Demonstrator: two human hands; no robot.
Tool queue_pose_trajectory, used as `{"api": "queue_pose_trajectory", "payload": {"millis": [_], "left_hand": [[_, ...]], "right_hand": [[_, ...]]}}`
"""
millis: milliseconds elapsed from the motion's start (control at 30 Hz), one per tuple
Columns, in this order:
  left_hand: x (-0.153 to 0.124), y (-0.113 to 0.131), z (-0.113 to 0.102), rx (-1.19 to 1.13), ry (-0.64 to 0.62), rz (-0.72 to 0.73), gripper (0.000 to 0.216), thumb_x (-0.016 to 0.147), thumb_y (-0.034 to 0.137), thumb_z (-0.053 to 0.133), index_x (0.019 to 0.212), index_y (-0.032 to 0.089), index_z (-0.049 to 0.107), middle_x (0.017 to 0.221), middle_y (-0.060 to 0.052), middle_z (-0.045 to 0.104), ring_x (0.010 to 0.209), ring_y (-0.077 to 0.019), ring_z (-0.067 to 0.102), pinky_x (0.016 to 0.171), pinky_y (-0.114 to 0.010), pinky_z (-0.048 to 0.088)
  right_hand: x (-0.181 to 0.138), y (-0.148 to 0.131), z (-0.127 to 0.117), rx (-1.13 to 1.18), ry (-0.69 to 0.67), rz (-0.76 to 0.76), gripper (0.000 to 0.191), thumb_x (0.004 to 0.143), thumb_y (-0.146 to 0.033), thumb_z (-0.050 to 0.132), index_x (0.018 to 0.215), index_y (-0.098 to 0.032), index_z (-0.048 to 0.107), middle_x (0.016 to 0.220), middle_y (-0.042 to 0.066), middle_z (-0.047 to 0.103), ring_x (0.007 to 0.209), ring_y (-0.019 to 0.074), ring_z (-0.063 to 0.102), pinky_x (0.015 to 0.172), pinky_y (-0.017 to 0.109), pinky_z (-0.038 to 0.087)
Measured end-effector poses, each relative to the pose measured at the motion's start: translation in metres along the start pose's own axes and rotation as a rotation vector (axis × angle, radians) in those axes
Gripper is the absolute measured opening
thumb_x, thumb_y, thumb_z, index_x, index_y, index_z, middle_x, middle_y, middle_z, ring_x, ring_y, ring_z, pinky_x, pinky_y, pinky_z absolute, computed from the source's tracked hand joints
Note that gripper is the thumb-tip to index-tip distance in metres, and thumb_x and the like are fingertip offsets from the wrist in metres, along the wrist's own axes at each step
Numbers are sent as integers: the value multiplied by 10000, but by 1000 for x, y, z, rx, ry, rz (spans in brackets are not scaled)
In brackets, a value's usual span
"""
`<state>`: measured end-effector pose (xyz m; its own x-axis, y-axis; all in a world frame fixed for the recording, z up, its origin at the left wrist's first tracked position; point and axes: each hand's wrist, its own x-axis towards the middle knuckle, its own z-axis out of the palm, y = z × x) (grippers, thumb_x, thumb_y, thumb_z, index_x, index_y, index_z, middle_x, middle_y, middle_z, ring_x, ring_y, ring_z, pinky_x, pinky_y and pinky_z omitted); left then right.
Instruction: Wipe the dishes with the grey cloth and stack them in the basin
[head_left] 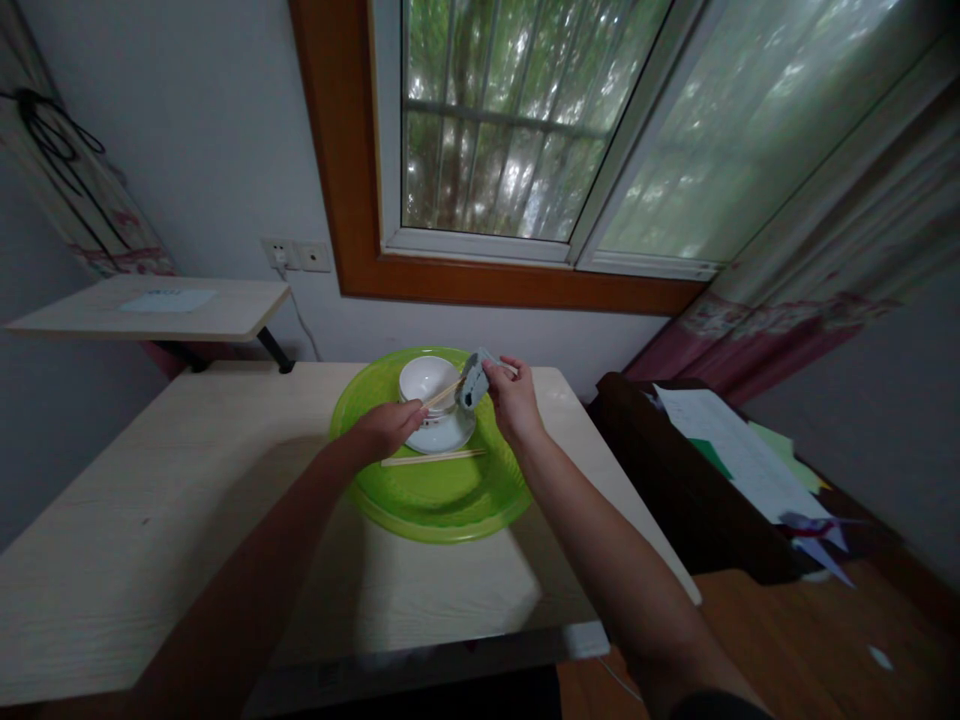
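My left hand (390,430) is closed on the near end of a light wooden chopstick (443,394), which slants up to the right. Pinched in my right hand (514,395) is a grey-blue cloth (472,380), folded against the chopstick's far end. Whether one or two chopsticks are held, I cannot tell. Below my hands, a white bowl (427,374) stands in a stack on a white plate (442,437). Another pair of chopsticks (433,458) lies in front of the plate. All of these sit within a large green tray (442,525).
The tray rests on a pale wooden table (247,540) against the wall under a window (510,130). At the back left, a raised shelf (97,295) carries a paper sheet. A dark brown piece of furniture (652,480) with papers (735,455) stands right of the table.
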<state>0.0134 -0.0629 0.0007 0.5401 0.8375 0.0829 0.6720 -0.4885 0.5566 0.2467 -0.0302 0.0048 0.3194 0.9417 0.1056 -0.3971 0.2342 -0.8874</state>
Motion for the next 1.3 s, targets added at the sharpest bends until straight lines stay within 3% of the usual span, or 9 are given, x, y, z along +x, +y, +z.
{"api": "queue_pose_trajectory", "payload": {"millis": [133, 367, 733, 900, 1167, 1300], "left_hand": [[0, 0, -3, -196, -5, 14, 373, 1010, 444, 320, 833, 197, 537, 783, -27, 598, 742, -161, 544, 701, -277, 382], [5, -10, 1, -320, -13, 58, 400, 988, 448, 354, 756, 184, 546, 716, -12, 552, 684, -137, 498, 670, -262, 383], [-1, -4, 1, -588, -115, -76, 417, 957, 519, 390, 717, 197, 499, 532, 36, 421, 463, -104, 362, 447, -246, 273], [-2, 0, -3, -621, -138, -103, 414, 949, 528, 404, 716, 199, 496, 503, 46, 420, 420, -96, 351, 419, -240, 262], [-1, 1, -2, -608, -93, -102, 447, 937, 582, 407, 730, 203, 523, 447, 52, 443, 378, -103, 372, 413, -243, 299], [4, -5, 0, -547, 38, -113, 504, 955, 588, 370, 727, 193, 584, 514, 5, 573, 462, -140, 523, 500, -266, 422]], "right_hand": [[-5, 1, 4, -13, -93, 58, 627, 570, -354, 909, 1015, -260, 478, 718, -96, 610, 653, 120, 639, 633, 237, 532], [-17, 4, 11, -83, -348, 169, 652, 539, -347, 925, 994, -249, 469, 732, -81, 668, 638, 131, 648, 640, 251, 535], [-5, -1, 6, 13, -62, 43, 623, 579, -347, 897, 1006, -264, 452, 761, -80, 637, 683, 139, 676, 628, 250, 556], [-5, -1, 6, -5, -112, 74, 622, 571, -356, 901, 987, -264, 449, 724, -84, 640, 641, 139, 667, 585, 241, 538], [-13, 4, 10, -70, -316, 123, 626, 581, -357, 901, 961, -263, 412, 720, -88, 652, 628, 133, 650, 627, 254, 534], [-10, 8, 8, -142, -271, 21, 609, 616, -367, 871, 985, -270, 396, 716, -100, 616, 637, 131, 627, 647, 264, 524]]}}
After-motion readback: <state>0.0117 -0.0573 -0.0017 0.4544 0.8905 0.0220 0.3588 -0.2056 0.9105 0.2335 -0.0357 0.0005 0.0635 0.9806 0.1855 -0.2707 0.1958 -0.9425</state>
